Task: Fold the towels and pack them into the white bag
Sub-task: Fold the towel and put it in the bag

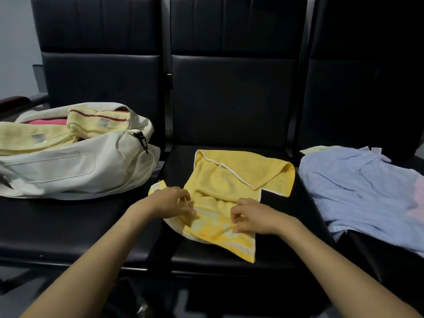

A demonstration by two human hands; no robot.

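Observation:
A yellow towel point(231, 177) lies crumpled on the middle black seat, its far right corner folded over. My left hand point(169, 201) pinches the towel's near left edge with curled fingers. My right hand point(254, 215) grips the near part of the same towel, fingers bent into the cloth. On the left seat lies the white bag point(75, 166), unzipped, with pale yellow towels point(98, 121) and a pink one point(46, 122) showing inside.
A light blue towel point(362, 193) is spread over the right seat, with a pale yellow cloth point(317, 149) peeking out behind it. Black seat backs point(234, 97) rise behind everything. A dark armrest point(13, 102) sits at the far left.

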